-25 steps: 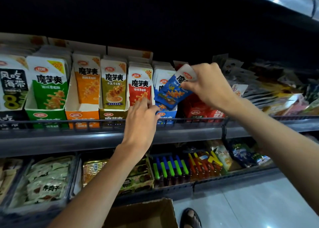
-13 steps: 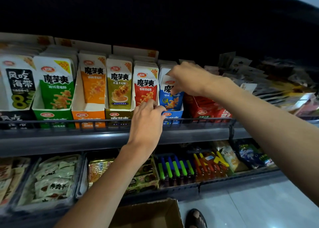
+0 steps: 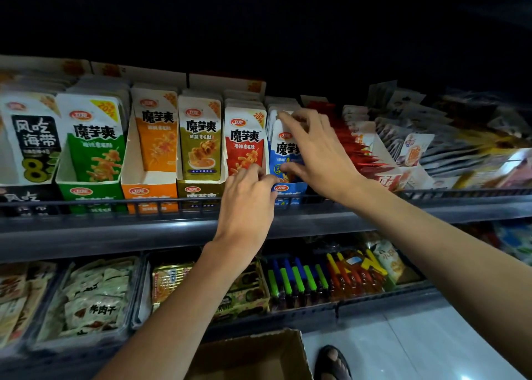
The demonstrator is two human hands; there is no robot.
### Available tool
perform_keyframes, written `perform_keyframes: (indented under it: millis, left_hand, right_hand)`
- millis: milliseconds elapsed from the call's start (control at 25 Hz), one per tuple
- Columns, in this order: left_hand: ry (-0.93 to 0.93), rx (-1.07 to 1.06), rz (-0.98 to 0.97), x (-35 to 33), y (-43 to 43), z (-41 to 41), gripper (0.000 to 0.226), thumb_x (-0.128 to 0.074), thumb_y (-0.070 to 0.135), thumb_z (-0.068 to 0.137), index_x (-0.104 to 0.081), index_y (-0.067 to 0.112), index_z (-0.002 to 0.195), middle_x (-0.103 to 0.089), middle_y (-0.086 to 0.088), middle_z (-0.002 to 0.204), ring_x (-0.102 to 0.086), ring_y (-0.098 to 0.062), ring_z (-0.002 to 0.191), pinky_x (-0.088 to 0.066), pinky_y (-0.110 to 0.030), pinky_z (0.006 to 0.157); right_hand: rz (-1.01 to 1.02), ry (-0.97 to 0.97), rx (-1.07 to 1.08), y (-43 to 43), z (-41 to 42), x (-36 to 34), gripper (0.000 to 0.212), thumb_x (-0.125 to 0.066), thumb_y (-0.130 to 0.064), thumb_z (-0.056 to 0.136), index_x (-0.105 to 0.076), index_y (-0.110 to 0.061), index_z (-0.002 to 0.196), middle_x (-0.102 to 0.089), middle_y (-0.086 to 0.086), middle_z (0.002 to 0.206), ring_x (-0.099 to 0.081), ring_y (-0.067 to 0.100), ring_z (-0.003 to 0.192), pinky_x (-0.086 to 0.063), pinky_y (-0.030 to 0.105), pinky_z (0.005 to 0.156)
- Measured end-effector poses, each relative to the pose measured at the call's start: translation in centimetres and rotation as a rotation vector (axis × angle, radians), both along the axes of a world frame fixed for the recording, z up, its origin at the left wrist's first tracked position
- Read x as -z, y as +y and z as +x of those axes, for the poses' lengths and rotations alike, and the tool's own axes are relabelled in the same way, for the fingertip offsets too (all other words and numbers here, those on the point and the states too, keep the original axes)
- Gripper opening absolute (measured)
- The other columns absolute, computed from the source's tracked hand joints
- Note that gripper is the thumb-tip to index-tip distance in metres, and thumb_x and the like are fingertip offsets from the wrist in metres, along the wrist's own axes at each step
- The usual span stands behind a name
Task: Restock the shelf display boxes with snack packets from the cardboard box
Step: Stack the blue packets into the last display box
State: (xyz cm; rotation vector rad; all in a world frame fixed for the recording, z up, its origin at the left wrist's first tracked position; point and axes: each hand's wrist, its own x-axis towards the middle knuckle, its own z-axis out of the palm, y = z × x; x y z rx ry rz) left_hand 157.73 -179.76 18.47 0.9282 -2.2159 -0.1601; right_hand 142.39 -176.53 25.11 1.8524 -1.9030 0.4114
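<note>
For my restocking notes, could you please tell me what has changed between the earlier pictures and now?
The right hand brought the tilted blue packet down and back into the blue display box, where it now stands upright; the fingers no longer pinch it but spread over its front. The left hand stayed gripping that box's front-left edge; the other boxes did not move.

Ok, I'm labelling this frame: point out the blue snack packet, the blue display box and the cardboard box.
blue snack packet [image 3: 283, 150], head view, its printed front.
blue display box [image 3: 291, 191], head view, its front wall.
cardboard box [image 3: 256, 346], head view, its far flap.
</note>
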Motion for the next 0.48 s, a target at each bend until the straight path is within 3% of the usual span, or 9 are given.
perform_keyframes:
  millis: [120,240,360,480]
  left_hand:
    - [-0.014,0.009,0.000,0.1,-0.1,0.0,0.030,-0.062,0.022,0.092,-0.066,0.018,0.122,-0.058,-0.004,0.112,-0.052,-0.023,0.106,-0.037,-0.035,0.090]
    - [-0.030,0.025,-0.011,0.1,-0.1,0.2,0.031,-0.064,0.021,0.091,-0.066,0.017,0.122,-0.058,-0.004,0.113,-0.053,-0.023,0.106,-0.038,-0.035,0.090]
    - [-0.034,0.032,-0.007,-0.3,0.3,0.6,0.035,-0.067,0.020,0.089,-0.064,0.018,0.124,-0.056,-0.004,0.115,-0.052,-0.023,0.108,-0.041,-0.037,0.093]
    - [-0.018,0.028,-0.071,-0.9,1.1,1.3,0.035,-0.071,0.018,0.086,-0.065,0.017,0.120,-0.055,-0.005,0.113,-0.052,-0.024,0.106,-0.046,-0.039,0.091]
  right_hand:
    - [0.024,-0.012,0.020,-0.8,-0.3,-0.1,0.095,-0.083,-0.034,0.073,-0.033,-0.017,0.151,-0.031,0.015,0.153,-0.026,0.033,0.142,-0.026,0.044,0.116]
    - [0.056,-0.054,0.031,-0.9,-0.2,-0.2,0.097,-0.084,-0.032,0.073,-0.030,-0.018,0.153,-0.027,0.015,0.155,-0.023,0.033,0.144,-0.022,0.042,0.118]
    - [-0.120,-0.102,0.020,1.2,0.0,0.3,0.090,-0.084,-0.023,0.073,-0.037,-0.014,0.148,-0.036,0.017,0.146,-0.036,0.033,0.134,-0.034,0.042,0.111]
    - [-0.245,-0.145,0.035,4.3,-0.2,1.3,0.055,-0.076,-0.019,0.082,-0.054,-0.013,0.131,-0.050,0.011,0.119,-0.050,0.027,0.110,-0.047,0.038,0.092]
